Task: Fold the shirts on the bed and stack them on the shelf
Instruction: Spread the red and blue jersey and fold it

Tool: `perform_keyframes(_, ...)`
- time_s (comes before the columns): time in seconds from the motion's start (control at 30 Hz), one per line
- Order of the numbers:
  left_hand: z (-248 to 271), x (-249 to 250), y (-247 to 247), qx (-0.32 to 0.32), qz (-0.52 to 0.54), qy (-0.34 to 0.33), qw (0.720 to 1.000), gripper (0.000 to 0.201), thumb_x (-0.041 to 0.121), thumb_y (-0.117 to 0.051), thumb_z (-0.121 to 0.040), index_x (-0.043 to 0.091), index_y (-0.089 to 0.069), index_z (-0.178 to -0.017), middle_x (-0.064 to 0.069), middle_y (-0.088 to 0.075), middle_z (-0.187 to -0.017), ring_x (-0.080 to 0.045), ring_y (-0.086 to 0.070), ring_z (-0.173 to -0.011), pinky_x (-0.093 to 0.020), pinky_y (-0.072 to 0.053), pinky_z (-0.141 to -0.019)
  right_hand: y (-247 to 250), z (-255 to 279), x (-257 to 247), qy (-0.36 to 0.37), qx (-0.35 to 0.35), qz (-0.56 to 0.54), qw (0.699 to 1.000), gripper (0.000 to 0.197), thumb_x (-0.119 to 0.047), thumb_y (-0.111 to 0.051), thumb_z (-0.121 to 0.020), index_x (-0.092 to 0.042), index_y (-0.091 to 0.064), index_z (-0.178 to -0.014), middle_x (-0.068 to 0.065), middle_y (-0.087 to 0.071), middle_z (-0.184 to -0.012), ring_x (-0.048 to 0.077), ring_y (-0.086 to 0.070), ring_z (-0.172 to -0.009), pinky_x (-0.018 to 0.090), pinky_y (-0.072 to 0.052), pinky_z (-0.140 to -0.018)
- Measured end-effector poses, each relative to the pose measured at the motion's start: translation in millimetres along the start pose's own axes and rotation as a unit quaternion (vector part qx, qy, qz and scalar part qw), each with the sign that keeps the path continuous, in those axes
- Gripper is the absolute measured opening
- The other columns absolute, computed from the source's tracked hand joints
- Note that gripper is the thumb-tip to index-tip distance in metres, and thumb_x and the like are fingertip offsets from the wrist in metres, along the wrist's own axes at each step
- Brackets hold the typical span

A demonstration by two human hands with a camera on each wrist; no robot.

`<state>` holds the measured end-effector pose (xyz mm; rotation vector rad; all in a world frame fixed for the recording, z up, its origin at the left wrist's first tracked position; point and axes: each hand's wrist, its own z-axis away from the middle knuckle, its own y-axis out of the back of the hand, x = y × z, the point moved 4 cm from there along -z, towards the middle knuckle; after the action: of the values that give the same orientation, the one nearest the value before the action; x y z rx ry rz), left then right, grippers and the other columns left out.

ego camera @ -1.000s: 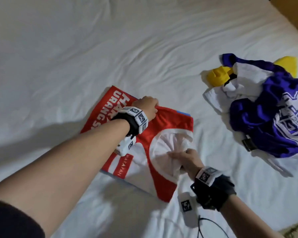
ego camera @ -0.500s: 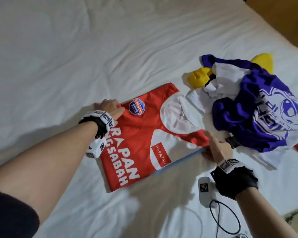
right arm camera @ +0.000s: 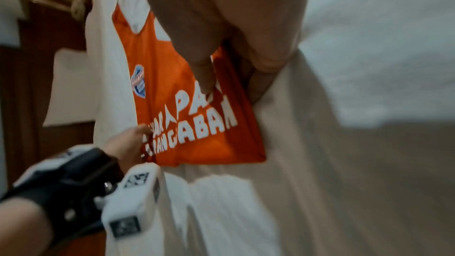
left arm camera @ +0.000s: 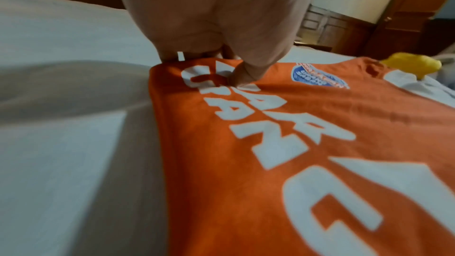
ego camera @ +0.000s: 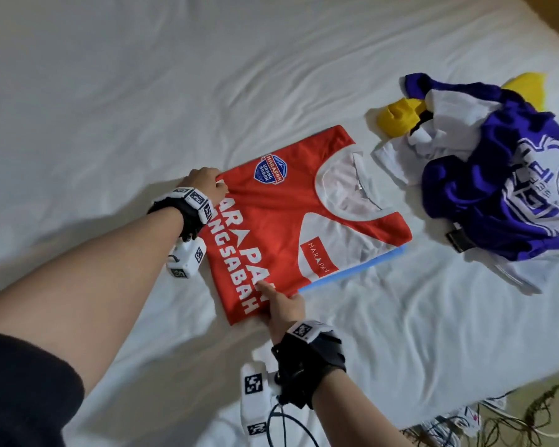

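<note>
A folded red shirt (ego camera: 271,221) with white lettering and a blue badge lies face up on the white bed (ego camera: 142,91). My left hand (ego camera: 207,185) pinches its far left corner, thumb on top of the cloth (left arm camera: 241,77) and fingers tucked under the edge. My right hand (ego camera: 281,304) grips the near edge, thumb pressing on the lettering (right arm camera: 204,77) and fingers curled beneath. A thin blue strip (ego camera: 352,269) shows under the shirt's right edge. The shelf is not in view.
A crumpled heap of purple, white and yellow shirts (ego camera: 497,169) lies on the bed to the right, close to the red shirt's collar. The bed's near right edge (ego camera: 465,401) drops to a floor with tangled cables (ego camera: 497,417). Dark wooden furniture (left arm camera: 344,32) stands beyond the bed.
The shirt was flipped over from back side up to front side up. My right hand moved from the shirt's right corner to its near edge; my left hand stays at the left corner.
</note>
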<state>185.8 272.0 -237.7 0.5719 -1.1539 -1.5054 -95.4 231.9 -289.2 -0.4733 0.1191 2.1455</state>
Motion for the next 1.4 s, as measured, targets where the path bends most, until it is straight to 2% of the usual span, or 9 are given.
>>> perform_keyframes(0.2, 67.8, -86.3, -1.7, 0.013, 0.077, 0.142, 0.987, 0.025, 0.029, -0.06, -0.084, 0.007, -0.069, -0.091, -0.023, -0.069, -0.098, -0.041, -0.064, -0.089, -0.039, -0.053, -0.079, 7.1, 11.4, -0.7, 0.031, -0.036, 0.188, 0.981, 0.028, -0.009, -0.083, -0.072, -0.005, -0.07, -0.096, 0.007, -0.073, -0.087, 0.026, -0.071, -0.083, 0.04, -0.057, -0.084)
perform_keyframes(0.37, 187.8, -134.7, -39.7, -0.018, 0.183, 0.233, 0.955, 0.032, 0.028, -0.066, -0.088, -0.001, -0.072, -0.1, -0.027, -0.069, -0.101, -0.039, -0.065, -0.097, -0.033, -0.043, -0.073, 28.6, 27.4, -16.8, 0.114, -0.006, 0.339, 0.934, 0.022, -0.027, -0.069, -0.088, -0.006, -0.071, -0.091, 0.009, -0.069, -0.079, 0.026, -0.067, -0.078, 0.034, -0.054, -0.074)
perform_keyframes(0.57, 291.1, -117.7, -83.7, -0.168, 0.384, 0.249, 0.873, 0.033, 0.035, -0.073, -0.061, 0.006, -0.074, -0.077, -0.001, -0.073, -0.065, -0.019, -0.07, -0.067, -0.026, -0.052, -0.065, 95.7, 48.1, -32.3, 0.138, 0.062, 0.427, 0.891, 0.027, -0.04, -0.065, -0.08, -0.013, -0.071, -0.082, 0.007, -0.073, -0.082, 0.025, -0.069, -0.081, 0.034, -0.055, -0.078)
perform_keyframes(0.73, 246.9, -128.7, -74.9, -0.022, 0.413, 0.295, 0.861, 0.029, 0.043, -0.076, -0.075, 0.015, -0.076, -0.081, -0.004, -0.074, -0.079, -0.023, -0.068, -0.08, -0.03, -0.05, -0.072, 75.1, 44.2, -63.9, 0.223, 0.115, 0.433, 0.866, 0.03, -0.049, -0.073, -0.076, -0.021, -0.068, -0.086, 0.001, -0.072, -0.083, 0.017, -0.067, -0.078, 0.031, -0.055, -0.074)
perform_keyframes(0.87, 182.1, -117.9, -60.0, 0.077, 0.427, 0.241, 0.868, 0.029, 0.046, -0.069, -0.083, 0.017, -0.073, -0.086, -0.008, -0.072, -0.086, -0.027, -0.066, -0.086, -0.034, -0.051, -0.08, 35.7, 23.6, -98.4, 0.272, 0.133, 0.48, 0.823, 0.044, -0.067, -0.068, -0.071, -0.026, -0.06, -0.086, -0.004, -0.066, -0.079, 0.015, -0.065, -0.071, 0.028, -0.05, -0.062)
perform_keyframes(1.03, 153.6, -106.1, -58.6, 0.13, 0.389, 0.174, 0.895, 0.022, 0.027, -0.062, -0.093, 0.007, -0.066, -0.101, -0.012, -0.069, -0.095, -0.028, -0.062, -0.087, -0.03, -0.043, -0.077, 36.7, 3.9, -114.1, 0.294, 0.119, 0.506, 0.802, 0.03, -0.038, -0.064, -0.089, -0.018, -0.061, -0.067, 0.0, -0.055, -0.061, 0.023, -0.056, -0.062, 0.028, -0.041, -0.053)
perform_keyframes(1.2, 178.7, -102.5, -65.5, 0.165, 0.397, 0.215, 0.877, 0.035, 0.038, -0.068, -0.087, 0.009, -0.065, -0.105, -0.009, -0.07, -0.097, -0.028, -0.065, -0.093, -0.028, -0.043, -0.079, 42.5, 8.2, -102.7, 0.32, 0.123, 0.501, 0.794, 0.029, -0.038, -0.054, -0.096, -0.013, -0.063, -0.108, 0.008, -0.068, -0.086, 0.028, -0.061, -0.083, 0.03, -0.041, -0.068)
perform_keyframes(1.3, 202.3, -99.1, -78.2, 0.131, 0.455, 0.181, 0.862, 0.049, 0.029, -0.074, -0.084, 0.021, -0.051, -0.127, -0.002, -0.068, -0.113, -0.016, -0.065, -0.099, -0.027, -0.048, -0.085, 48.1, 15.2, -86.7, 0.321, 0.097, 0.487, 0.807, 0.064, -0.044, -0.066, -0.086, -0.033, -0.033, -0.14, 0.005, -0.061, -0.085, 0.025, -0.059, -0.078, 0.033, -0.046, -0.072)
perform_keyframes(1.4, 222.3, -105.9, -89.3, 0.091, 0.508, 0.082, 0.853, 0.08, 0.004, -0.069, -0.086, 0.035, -0.03, -0.148, 0.008, -0.049, -0.142, -0.003, -0.055, -0.121, -0.023, -0.046, -0.099, 53.2, 21.5, -75.0, 0.361, 0.027, 0.549, 0.753, 0.091, -0.032, -0.071, -0.083, -0.058, -0.011, -0.146, -0.002, -0.063, -0.09, 0.022, -0.062, -0.084, 0.036, -0.052, -0.079)
